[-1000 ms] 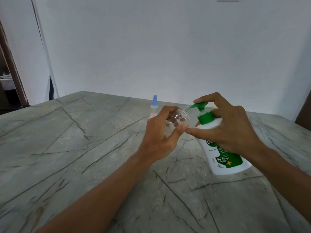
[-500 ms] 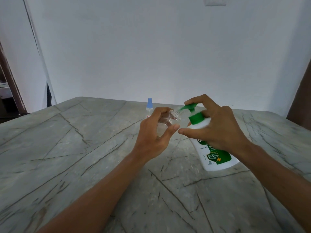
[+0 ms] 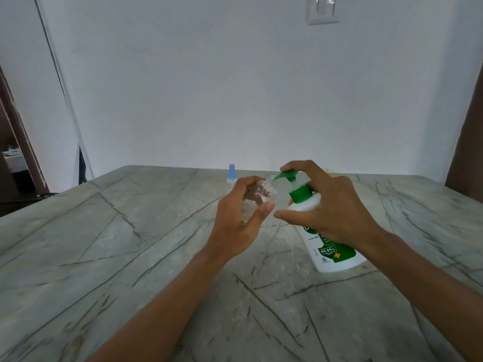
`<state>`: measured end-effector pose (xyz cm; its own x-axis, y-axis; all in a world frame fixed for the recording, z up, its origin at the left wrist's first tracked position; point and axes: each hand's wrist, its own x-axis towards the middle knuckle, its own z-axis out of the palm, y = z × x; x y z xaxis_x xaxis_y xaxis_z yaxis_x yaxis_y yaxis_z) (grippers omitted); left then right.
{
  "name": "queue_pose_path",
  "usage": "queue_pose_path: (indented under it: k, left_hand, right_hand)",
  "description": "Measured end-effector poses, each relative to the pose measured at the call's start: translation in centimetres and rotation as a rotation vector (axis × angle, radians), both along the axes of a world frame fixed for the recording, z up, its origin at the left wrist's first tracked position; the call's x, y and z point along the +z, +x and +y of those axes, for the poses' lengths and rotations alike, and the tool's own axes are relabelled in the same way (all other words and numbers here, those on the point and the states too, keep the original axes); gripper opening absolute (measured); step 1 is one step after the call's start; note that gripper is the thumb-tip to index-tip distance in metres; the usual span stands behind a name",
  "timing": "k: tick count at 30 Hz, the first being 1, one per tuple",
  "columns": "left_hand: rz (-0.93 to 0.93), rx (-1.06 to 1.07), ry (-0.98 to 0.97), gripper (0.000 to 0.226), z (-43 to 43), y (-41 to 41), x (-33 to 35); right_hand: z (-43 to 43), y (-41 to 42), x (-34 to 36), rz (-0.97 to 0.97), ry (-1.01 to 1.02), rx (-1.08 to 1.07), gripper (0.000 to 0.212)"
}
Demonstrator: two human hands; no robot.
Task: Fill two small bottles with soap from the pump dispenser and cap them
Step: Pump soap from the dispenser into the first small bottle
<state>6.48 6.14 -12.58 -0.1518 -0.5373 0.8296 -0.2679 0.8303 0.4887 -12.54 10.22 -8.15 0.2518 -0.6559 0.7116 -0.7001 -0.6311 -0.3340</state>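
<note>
My left hand [image 3: 239,220] holds a small clear bottle [image 3: 257,198] tilted, its open mouth right at the green pump nozzle [image 3: 283,176]. The white soap dispenser [image 3: 332,253] with a green collar and label stands on the marble table [image 3: 104,257], leaning a little left. My right hand [image 3: 324,212] wraps its neck, the forefinger resting on top of the pump head. A second small bottle with a blue cap [image 3: 231,176] stands upright behind my left hand, partly hidden by it.
A white wall rises just behind the table's far edge, with a switch plate [image 3: 322,9] high up. A dark doorway [image 3: 15,163] opens at the left and a brown panel [image 3: 467,152] stands at the right.
The view has tilted upward, so hands and bottles sit lower in the frame. Both hands keep the same grips, with the clear bottle's mouth held at the nozzle.
</note>
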Motion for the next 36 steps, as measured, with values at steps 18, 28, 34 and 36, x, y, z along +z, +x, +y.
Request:
queue_pose_path:
  k: [18, 28, 34, 36]
  left_hand:
    - [-0.017, 0.042, 0.012, 0.046, 0.19, 0.29, 0.31]
    - [0.017, 0.02, 0.02, 0.044, 0.24, -0.01, 0.43]
    - [0.006, 0.043, 0.002, 0.044, 0.44, 0.05, 0.46]
    - [-0.004, 0.044, 0.003, 0.044, 0.49, 0.01, 0.42]
  right_hand:
    - [0.38, 0.1, 0.09, 0.007, -0.002, 0.007, 0.066]
    - [0.23, -0.23, -0.13, 0.046, -0.047, -0.003, 0.074]
    - [-0.05, -0.15, -0.11, 0.014, -0.048, -0.008, 0.069]
    - [-0.05, -0.21, -0.07, 0.001, -0.044, -0.006, 0.068]
